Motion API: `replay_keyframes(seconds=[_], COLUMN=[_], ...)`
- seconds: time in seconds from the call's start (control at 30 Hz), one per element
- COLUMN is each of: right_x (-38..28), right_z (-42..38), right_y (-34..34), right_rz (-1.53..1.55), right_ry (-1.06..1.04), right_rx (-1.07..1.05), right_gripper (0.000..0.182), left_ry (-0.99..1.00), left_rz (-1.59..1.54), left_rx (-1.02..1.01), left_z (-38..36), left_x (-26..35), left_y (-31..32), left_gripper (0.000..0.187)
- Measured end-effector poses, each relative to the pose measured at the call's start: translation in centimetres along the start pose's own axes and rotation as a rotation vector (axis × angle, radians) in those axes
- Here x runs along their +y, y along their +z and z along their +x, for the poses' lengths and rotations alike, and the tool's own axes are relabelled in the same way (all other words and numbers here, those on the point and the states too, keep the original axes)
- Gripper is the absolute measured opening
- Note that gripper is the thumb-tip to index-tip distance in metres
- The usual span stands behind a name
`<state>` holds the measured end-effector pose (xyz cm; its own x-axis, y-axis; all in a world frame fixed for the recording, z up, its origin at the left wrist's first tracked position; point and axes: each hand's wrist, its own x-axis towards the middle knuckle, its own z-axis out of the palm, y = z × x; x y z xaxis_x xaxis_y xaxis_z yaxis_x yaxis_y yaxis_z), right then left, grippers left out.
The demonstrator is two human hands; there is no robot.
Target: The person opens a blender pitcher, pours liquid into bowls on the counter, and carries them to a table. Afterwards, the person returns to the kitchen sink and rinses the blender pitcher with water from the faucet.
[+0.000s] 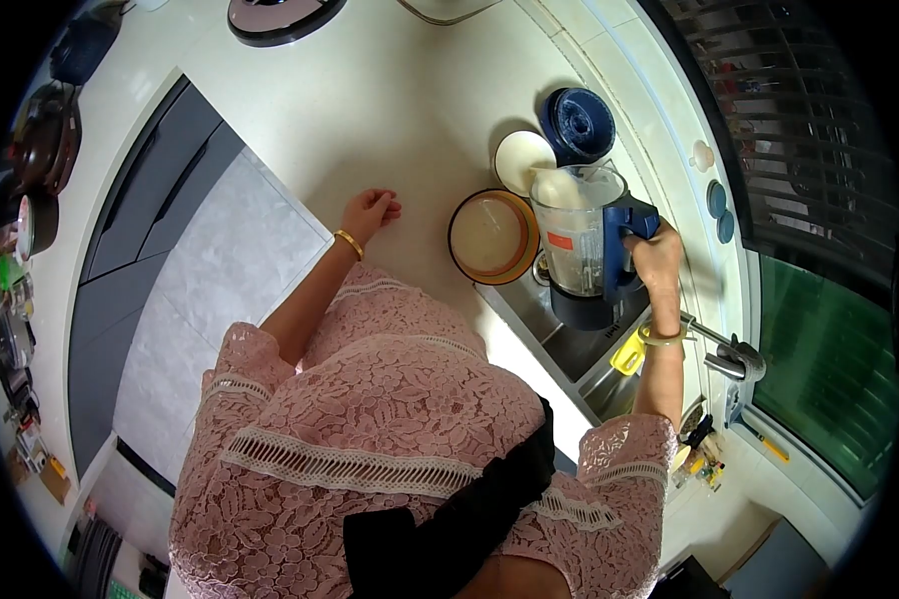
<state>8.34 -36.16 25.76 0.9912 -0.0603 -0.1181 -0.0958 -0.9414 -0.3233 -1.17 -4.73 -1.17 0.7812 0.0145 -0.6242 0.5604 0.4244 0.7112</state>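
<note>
My right hand (655, 262) is wrapped round the blue handle of a clear blender jug (575, 240) with a dark base and a red label. The jug's mouth points away from me, and something pale shows inside near the spout. Just left of it stands an amber glass bowl (487, 235) with pale contents. A small cream-coloured round dish (524, 160) sits behind the bowl, overlapped by the jug's rim. Beyond that lies a dark blue round lid-like piece (581, 124). My left hand (372, 216), fingers curled with nothing in them, hangs at the counter's near edge.
The sink (579, 349) lies below the jug, with a yellow item (628, 353) and a faucet (725, 367) at its right. A barred window (799, 130) runs along the right. A pink and black appliance (282, 18) stands on the far counter (370, 90).
</note>
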Motion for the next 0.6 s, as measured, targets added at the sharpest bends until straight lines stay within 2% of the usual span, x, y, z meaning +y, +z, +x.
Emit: replay_keyframes(seconds=[0.6], right_x=[-0.21], right_z=[0.41], right_y=[0.04], right_rz=[-0.027], right_ry=[0.017], right_rx=[-0.033], right_gripper=[0.022], left_ry=[0.021], left_rz=[-0.026], left_rx=[0.001], left_z=[-0.17], left_x=[-0.02], left_y=[0.36], left_gripper=[0.023])
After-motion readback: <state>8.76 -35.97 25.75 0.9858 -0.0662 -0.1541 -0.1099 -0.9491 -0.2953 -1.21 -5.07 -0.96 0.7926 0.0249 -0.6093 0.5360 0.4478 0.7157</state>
